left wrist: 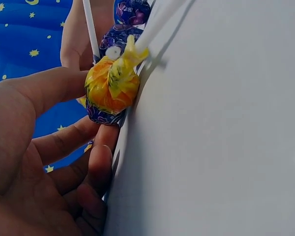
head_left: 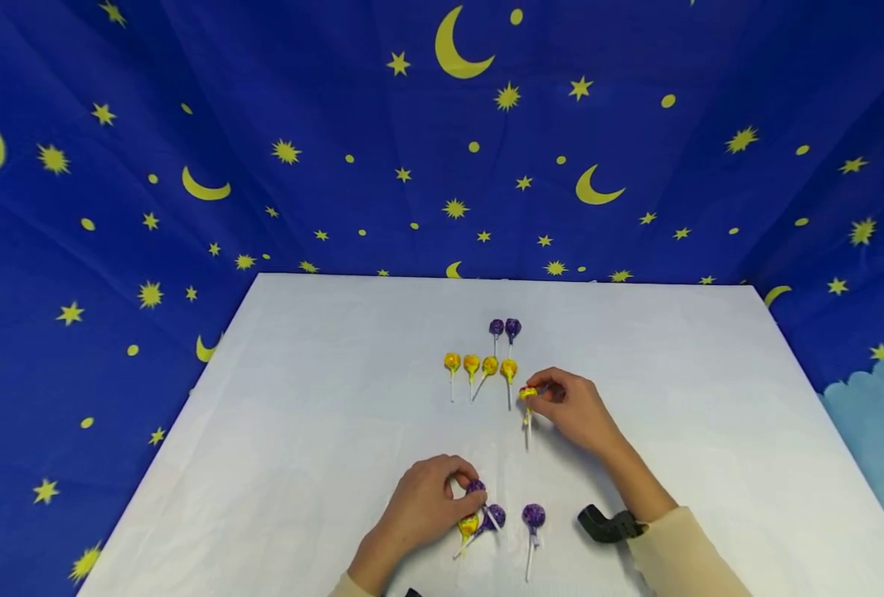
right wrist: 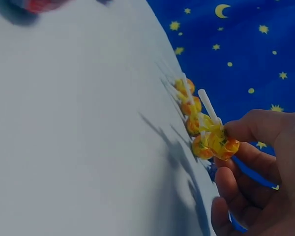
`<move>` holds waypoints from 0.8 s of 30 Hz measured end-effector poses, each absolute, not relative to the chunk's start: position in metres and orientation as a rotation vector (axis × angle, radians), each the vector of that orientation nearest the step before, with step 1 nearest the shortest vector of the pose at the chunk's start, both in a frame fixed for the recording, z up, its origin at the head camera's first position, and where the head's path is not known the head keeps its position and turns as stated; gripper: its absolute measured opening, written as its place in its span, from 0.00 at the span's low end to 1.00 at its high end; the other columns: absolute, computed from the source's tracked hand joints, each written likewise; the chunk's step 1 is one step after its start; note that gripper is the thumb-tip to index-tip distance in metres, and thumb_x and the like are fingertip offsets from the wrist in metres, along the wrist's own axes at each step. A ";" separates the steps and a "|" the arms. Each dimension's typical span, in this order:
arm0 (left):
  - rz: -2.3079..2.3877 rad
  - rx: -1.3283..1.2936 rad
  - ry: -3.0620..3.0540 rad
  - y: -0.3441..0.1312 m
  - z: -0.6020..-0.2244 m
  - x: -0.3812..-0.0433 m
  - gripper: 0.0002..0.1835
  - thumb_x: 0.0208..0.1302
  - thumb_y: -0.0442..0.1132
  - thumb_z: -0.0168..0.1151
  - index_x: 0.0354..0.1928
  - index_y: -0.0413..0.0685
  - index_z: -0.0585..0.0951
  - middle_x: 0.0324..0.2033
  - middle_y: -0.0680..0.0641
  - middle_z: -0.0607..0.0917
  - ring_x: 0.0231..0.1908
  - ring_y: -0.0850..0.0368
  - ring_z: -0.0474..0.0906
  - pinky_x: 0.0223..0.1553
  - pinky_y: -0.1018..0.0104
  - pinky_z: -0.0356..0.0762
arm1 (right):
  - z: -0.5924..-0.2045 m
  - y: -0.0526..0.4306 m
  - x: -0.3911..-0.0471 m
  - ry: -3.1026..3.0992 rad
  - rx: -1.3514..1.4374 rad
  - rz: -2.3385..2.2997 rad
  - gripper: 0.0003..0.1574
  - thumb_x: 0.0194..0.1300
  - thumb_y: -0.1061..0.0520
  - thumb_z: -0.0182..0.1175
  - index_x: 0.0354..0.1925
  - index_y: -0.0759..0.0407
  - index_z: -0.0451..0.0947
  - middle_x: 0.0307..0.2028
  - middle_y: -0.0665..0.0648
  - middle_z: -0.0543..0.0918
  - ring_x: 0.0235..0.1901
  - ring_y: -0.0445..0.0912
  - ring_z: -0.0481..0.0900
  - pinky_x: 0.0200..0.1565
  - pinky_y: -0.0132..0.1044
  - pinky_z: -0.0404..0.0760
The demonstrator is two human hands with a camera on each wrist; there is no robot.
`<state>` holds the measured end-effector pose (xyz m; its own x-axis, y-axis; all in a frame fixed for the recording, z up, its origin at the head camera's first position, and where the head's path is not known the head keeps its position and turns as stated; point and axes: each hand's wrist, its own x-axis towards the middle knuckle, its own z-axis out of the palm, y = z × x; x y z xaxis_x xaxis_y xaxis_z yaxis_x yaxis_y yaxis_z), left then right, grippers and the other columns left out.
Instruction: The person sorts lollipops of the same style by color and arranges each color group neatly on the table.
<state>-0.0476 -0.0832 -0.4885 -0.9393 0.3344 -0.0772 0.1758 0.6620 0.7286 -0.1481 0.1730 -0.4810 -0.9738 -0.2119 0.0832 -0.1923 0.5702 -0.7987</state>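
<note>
Yellow lollipop (head_left: 527,396) pinched in my right hand (head_left: 578,412), just off the candy row's (head_left: 490,366) right end, I should grip lightly and align its stick (head_left: 528,435), while my left hand (head_left: 429,499) pinches a purple lollipop (head_left: 475,487) nearer me than the row.

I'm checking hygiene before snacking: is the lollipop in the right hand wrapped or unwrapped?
Wrapped: the right hand pinches a yellow lollipop whose wrapper gathers around its white stick.
</note>
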 end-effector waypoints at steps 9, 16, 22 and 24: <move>1.152 0.433 2.681 -0.083 -0.491 -0.046 0.10 0.57 0.57 0.67 0.34 0.63 0.82 0.27 0.63 0.77 0.20 0.69 0.67 0.25 0.70 0.65 | -0.486 0.176 -0.166 2.784 -0.273 -1.392 0.14 0.57 0.53 0.70 0.42 0.55 0.82 0.30 0.51 0.80 0.29 0.46 0.75 0.30 0.39 0.72; 1.140 0.432 2.693 -0.083 -0.490 -0.048 0.10 0.57 0.56 0.67 0.34 0.63 0.82 0.27 0.63 0.77 0.20 0.69 0.67 0.26 0.70 0.65 | -0.487 0.173 -0.178 2.825 -0.233 -1.368 0.14 0.58 0.52 0.68 0.42 0.56 0.81 0.32 0.52 0.81 0.30 0.46 0.75 0.33 0.42 0.71; 1.143 0.434 2.703 -0.084 -0.491 -0.048 0.10 0.56 0.56 0.67 0.34 0.63 0.82 0.26 0.63 0.77 0.20 0.69 0.67 0.25 0.71 0.65 | -0.488 0.168 -0.184 2.839 -0.224 -1.348 0.15 0.59 0.52 0.67 0.43 0.58 0.81 0.33 0.54 0.82 0.30 0.47 0.74 0.33 0.41 0.71; 1.150 0.436 2.702 -0.084 -0.491 -0.047 0.10 0.56 0.56 0.67 0.34 0.63 0.82 0.26 0.63 0.77 0.20 0.69 0.67 0.25 0.71 0.65 | -0.489 0.168 -0.186 2.857 -0.228 -1.329 0.15 0.59 0.52 0.67 0.43 0.58 0.82 0.33 0.53 0.82 0.30 0.47 0.74 0.32 0.41 0.71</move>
<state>-0.0474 -0.0840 -0.4907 -0.9422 0.3322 -0.0440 0.1986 0.6594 0.7250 -0.1862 0.1676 -0.4894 -0.9894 -0.1231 0.0770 -0.1382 0.6359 -0.7593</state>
